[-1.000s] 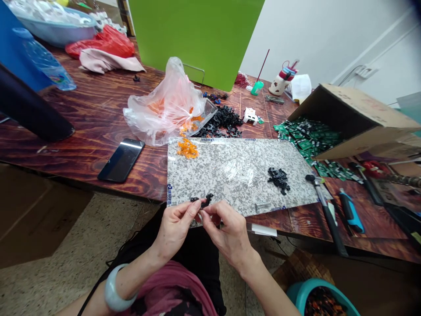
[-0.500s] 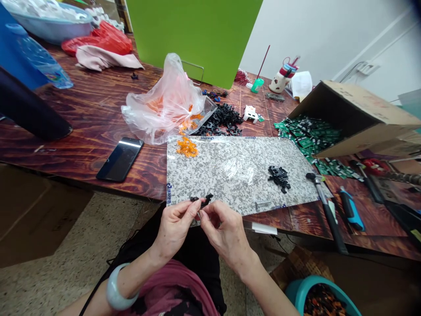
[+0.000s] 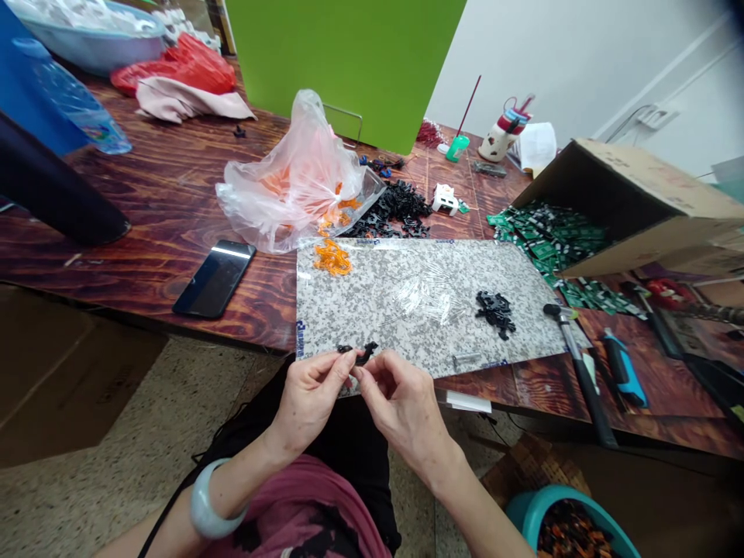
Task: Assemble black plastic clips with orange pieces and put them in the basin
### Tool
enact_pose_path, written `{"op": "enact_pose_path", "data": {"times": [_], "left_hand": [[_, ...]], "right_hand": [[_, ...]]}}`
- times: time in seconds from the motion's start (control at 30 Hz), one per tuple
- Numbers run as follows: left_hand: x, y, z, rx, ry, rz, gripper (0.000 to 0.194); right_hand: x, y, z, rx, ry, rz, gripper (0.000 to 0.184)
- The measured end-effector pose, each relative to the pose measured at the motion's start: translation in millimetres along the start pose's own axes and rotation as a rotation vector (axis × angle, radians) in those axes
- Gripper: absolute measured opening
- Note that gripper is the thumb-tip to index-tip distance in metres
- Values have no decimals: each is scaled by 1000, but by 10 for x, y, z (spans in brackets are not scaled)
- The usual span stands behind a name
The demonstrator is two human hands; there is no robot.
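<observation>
Near the front edge of the speckled board (image 3: 349, 310), my two hands meet over a small black plastic part (image 3: 366, 354). My left hand (image 3: 311, 391) pinches it between thumb and fingers. The thumb and forefinger of my right hand (image 3: 401, 399) close against its near side; whether they hold a further small piece is hidden. On the board lie a pile of thin clear pins (image 3: 427, 297), a heap of orange plastic parts (image 3: 332, 257) at the far left, and black plastic parts (image 3: 495, 313) to the right. A small clear tube (image 3: 466, 358) rests by the front edge.
A phone (image 3: 214, 279) lies left of the board, with a plastic bag (image 3: 291, 186) of orange parts behind. At right are a hammer (image 3: 581, 376), a blue-handled tool (image 3: 625, 368) and a tipped cardboard box (image 3: 633, 186) spilling green circuit boards (image 3: 546, 240). Below stands a teal bucket (image 3: 523, 515).
The fingertips of my right hand have shifted slightly upward against the black part. Otherwise the hands stay in place, and the view has moved a little.
</observation>
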State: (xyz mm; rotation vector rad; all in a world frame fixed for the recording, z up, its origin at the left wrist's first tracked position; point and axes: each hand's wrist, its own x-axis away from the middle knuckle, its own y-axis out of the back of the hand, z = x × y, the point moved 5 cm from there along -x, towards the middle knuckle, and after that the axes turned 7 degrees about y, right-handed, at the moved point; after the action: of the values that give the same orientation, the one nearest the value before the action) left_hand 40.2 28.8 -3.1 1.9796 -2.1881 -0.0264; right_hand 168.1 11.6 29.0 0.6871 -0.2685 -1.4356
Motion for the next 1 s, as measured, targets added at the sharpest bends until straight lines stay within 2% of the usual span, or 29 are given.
{"op": "enact_pose_path", "data": {"times": [0.23, 0.43, 0.6, 0.73, 1.0], "left_hand": [[18, 1, -48, -236, -181, 55, 30], [55, 20, -118, -354, -260, 96, 30], [66, 30, -88, -386, -253, 113, 31], [81, 47, -67, -342, -233, 96, 32], [83, 63, -89, -288, -206, 74, 32]], "right_hand": [[-15, 15, -128, -2, -53, 61, 13], [-14, 23, -166, 104, -30, 106, 16], [2, 11, -149, 180, 22, 135, 15], [40, 7, -93, 248, 86, 101, 12], [97, -40, -83, 106, 21, 29, 9]]}}
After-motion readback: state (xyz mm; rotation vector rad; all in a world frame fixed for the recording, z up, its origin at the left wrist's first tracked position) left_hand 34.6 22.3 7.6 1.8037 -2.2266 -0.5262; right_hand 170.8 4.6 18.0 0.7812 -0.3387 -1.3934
